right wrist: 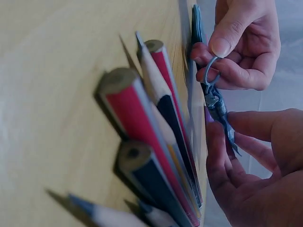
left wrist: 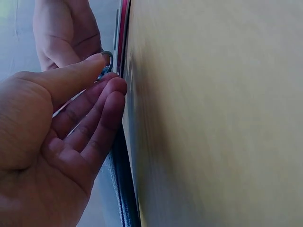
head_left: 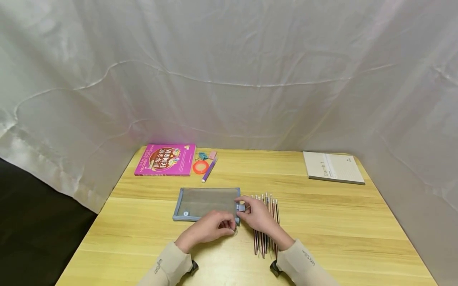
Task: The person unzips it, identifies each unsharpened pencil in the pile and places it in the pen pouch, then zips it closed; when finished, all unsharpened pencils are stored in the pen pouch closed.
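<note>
A see-through mesh zip pouch (head_left: 209, 201) with blue edging lies flat on the table. My left hand (head_left: 214, 227) pinches the zipper's ring pull (right wrist: 211, 72) between thumb and forefinger at the pouch's near right corner. At the pouch's right end, my right hand (head_left: 257, 215) pinches the blue edging (right wrist: 218, 109) between thumb and fingers, beside a small light-blue tab (head_left: 241, 207). Under and beside the right hand and wrist lies a bundle of pencils (head_left: 264, 245), partly hidden by them. In the right wrist view several sharpened tips and flat pencil ends show up close.
Back left lies a pink book (head_left: 182, 161). Next to it are an orange ring-shaped roll (head_left: 195, 168), a purple marker (head_left: 209, 171), a pink eraser (head_left: 212, 155) and a small teal item (head_left: 202, 156). A pale notebook (head_left: 334, 167) lies back right. Grey curtains (head_left: 250, 107) surround the table.
</note>
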Motion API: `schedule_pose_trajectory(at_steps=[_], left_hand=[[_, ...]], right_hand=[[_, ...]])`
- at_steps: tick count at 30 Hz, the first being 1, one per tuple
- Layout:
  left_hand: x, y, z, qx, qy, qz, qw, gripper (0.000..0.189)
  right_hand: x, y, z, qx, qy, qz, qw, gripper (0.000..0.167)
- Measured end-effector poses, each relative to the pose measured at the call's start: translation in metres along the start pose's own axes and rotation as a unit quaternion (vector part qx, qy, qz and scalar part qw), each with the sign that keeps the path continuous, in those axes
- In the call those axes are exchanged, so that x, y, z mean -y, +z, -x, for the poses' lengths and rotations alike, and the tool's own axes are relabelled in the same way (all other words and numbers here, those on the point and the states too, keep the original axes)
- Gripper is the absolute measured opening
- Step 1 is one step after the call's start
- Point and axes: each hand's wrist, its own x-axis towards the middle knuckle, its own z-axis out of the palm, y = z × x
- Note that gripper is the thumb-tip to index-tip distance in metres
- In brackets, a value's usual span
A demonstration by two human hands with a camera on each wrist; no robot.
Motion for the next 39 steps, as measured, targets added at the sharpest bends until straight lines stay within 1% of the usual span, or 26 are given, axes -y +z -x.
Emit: schedule_pose_trajectory(at_steps=[7,11,15,17,24,27,35,39], left_hand=[[0.0003,0.0010,-0.0002,0.004,0.000,0.008,1.0000,0.005],[-0.0003,0.0003,-0.0008,-0.007,-0.001,0.008,0.9999,0.008],[-0.0011,-0.0005,-0.0014,-0.015,-0.008,0.007,0.9998,0.011],[-0.0008,-0.0001,-0.0017,-0.014,-0.009,0.006,0.9998,0.010],[-0.0002,0.0008,-0.0017,-0.007,-0.033,0.017,0.9993,0.009],[0.0001,0.0011,-0.0018,-0.008,-0.036,0.019,0.9991,0.009],[0.0004,0.0014,-0.0035,-0.026,-0.034,0.023,0.9988,0.007],[-0.0007,0.0011,-0.0034,-0.029,-0.040,0.021,0.9985,0.006]], right_hand=[[0.0003,0.0020,0.0002,-0.013,0.018,-0.025,0.9995,0.039],[0.0007,0.0024,-0.0007,-0.018,0.022,-0.026,0.9993,0.038],[0.0004,0.0026,-0.0012,-0.017,0.029,-0.029,0.9990,0.037],[0.0003,0.0025,-0.0008,-0.016,0.033,-0.032,0.9988,0.036],[-0.0016,0.0030,0.0002,-0.021,0.034,-0.038,0.9985,0.034],[-0.0021,0.0033,0.0000,-0.021,0.038,-0.042,0.9982,0.035],[-0.0033,0.0027,-0.0025,-0.026,0.034,-0.036,0.9984,0.034],[-0.0031,0.0027,-0.0025,-0.023,0.040,-0.040,0.9981,0.035]])
